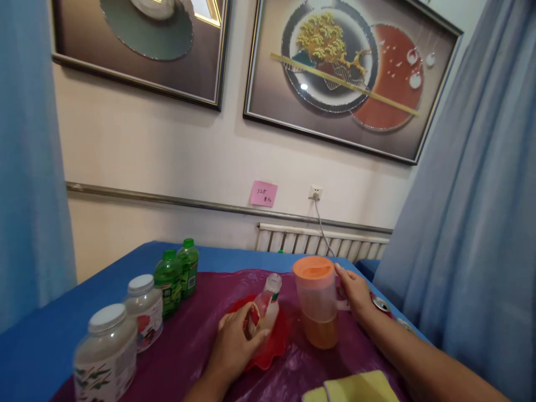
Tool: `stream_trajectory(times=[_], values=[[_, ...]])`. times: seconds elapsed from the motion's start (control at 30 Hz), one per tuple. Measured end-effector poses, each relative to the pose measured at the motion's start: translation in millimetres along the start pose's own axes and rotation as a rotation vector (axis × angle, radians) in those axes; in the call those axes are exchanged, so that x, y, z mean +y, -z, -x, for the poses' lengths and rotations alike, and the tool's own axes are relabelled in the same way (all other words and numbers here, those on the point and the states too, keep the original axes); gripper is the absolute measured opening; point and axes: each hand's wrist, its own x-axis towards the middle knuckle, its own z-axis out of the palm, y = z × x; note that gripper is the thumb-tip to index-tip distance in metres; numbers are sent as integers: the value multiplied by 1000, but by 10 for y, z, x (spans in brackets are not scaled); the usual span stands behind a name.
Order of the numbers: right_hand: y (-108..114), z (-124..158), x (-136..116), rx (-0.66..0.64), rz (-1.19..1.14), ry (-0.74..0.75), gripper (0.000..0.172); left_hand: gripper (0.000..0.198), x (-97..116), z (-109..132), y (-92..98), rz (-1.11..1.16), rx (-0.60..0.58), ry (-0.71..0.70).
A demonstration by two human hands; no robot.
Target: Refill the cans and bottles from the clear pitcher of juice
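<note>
My left hand (pixel 234 341) is wrapped round a clear glass bottle (pixel 269 307) with a red label, its uncapped mouth tilted up and slightly to the right. Beneath the bottle lies a red dish with a wavy rim (pixel 268 357); whether the bottle rests on it I cannot tell. At the right, my right hand (pixel 355 287) grips the handle of a translucent plastic pitcher (pixel 316 307). An orange lid (pixel 315 267) covers this pitcher, and amber liquid fills its lower part. The pitcher is upright, just right of the dish.
Two white-lidded jars (pixel 106 352) and two green bottles (pixel 170 285) line the left side. A folded yellow cloth (pixel 355 388) lies at the front. Drink cans (pixel 381 305) stand behind my right forearm. Purple plastic sheeting (pixel 184 340) covers the blue table (pixel 46 329).
</note>
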Motion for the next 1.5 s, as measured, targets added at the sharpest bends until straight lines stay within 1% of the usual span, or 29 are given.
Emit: stream_trajectory(times=[0.1, 0.17, 0.23, 0.33, 0.4, 0.47, 0.6, 0.73, 0.9, 1.13, 1.23, 1.43, 1.5], values=[[32, -181, -228, -82, 53, 13, 63, 35, 24, 23, 13, -3, -8, -9], [50, -289, -387, -108, 67, 30, 63, 32, 38, 35, 20, 0, -7, -15], [63, -387, -544, -142, 82, 49, 63, 34, 39, 41, 22, 10, -1, -17], [73, -503, -763, -198, 110, 97, 62, 41, 21, 42, 17, 26, 18, -12], [73, -557, -894, -241, 161, 152, 61, 41, 11, 44, 16, 27, 24, -8], [71, -592, -1009, -276, 215, 200, 61, 34, 9, 47, 21, 23, 21, -11], [59, -610, -1177, -308, 267, 237, 62, 28, 12, 51, 35, 25, 23, -24], [27, -584, -1267, -348, 332, 274, 62, 27, 5, 52, 43, 32, 35, -32], [-24, -555, -1317, -376, 372, 297, 62, 27, -2, 58, 46, 27, 35, -39], [-57, -564, -1325, -387, 405, 333, 60, 46, -47, 55, 6, 38, 28, -24], [-80, -573, -1328, -394, 399, 367, 60, 50, -66, 48, -7, 40, 22, -16], [-118, -590, -1348, -419, 428, 403, 61, 44, -36, 63, 20, 42, 39, -24], [-123, -597, -1350, -425, 439, 403, 61, 45, -22, 69, 34, 48, 35, -27]])
